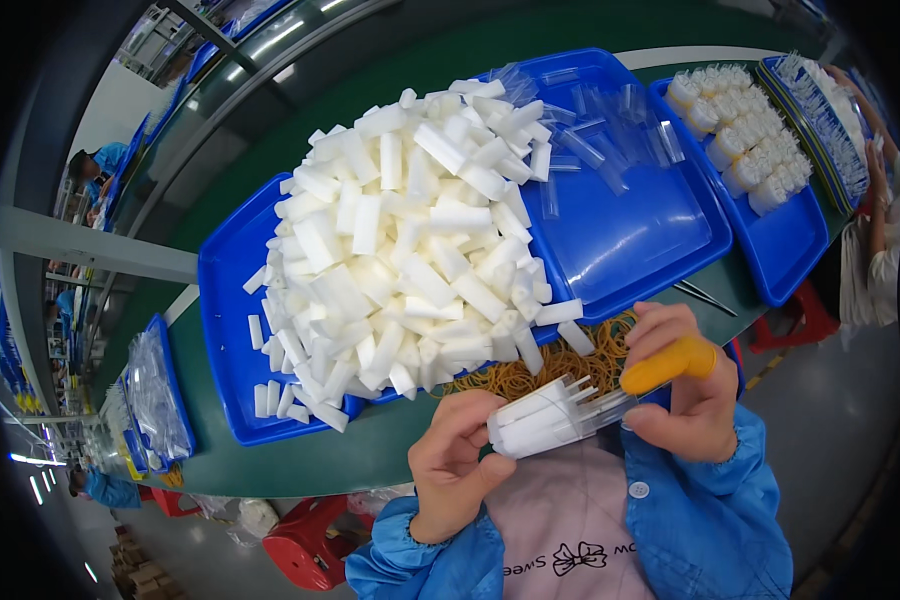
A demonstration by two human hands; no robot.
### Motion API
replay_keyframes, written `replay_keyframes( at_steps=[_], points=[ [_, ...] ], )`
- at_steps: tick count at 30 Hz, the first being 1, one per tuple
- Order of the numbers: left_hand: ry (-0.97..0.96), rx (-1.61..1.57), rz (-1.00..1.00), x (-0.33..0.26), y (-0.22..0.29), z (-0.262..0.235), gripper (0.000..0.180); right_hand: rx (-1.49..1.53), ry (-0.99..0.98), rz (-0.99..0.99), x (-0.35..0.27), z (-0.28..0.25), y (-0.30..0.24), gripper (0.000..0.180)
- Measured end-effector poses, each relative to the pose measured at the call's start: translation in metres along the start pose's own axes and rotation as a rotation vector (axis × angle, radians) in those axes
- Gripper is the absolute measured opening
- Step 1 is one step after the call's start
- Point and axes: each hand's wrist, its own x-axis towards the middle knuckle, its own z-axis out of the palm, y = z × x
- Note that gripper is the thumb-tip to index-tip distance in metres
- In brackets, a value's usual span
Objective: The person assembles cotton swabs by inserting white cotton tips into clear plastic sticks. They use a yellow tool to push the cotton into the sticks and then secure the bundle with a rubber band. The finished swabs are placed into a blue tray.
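Observation:
My left hand (457, 462) and my right hand (682, 392) together hold a small bundle of white plastic pieces (550, 415) in a clear sleeve, close to my chest. The right forefinger wears an orange rubber finger cot (668, 366). Just beyond the bundle lies a heap of tan rubber bands (530, 372) on the green table (300, 455). Behind that, a big pile of loose white plastic pieces (410, 240) fills a blue tray (225, 340).
A second blue tray (635, 235) holds clear plastic sleeves (610, 130). A third blue tray (790, 255) at the right carries banded white bundles (740, 130). Another person's arm (880, 200) is at the far right. Red stools (305, 545) stand below the table edge.

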Motion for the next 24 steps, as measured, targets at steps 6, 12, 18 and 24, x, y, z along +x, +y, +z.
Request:
replay_keyframes(
  at_steps=[6, 12, 18, 24],
  points=[
    [0.006, 0.003, -0.034, -0.003, 0.004, 0.000, 0.049, 0.020, -0.037, -0.011, -0.007, 0.012, -0.005, 0.022],
    [0.041, 0.075, 0.070, -0.012, 0.004, -0.002, 0.047, 0.010, -0.086, -0.056, -0.007, 0.016, -0.010, 0.022],
    [0.065, 0.033, 0.032, -0.014, 0.004, -0.001, 0.045, 0.034, -0.111, -0.059, -0.003, 0.026, -0.009, 0.023],
    [0.045, 0.093, 0.044, -0.012, 0.003, -0.004, 0.044, 0.060, -0.116, -0.031, -0.003, 0.028, -0.002, 0.023]
  ],
)
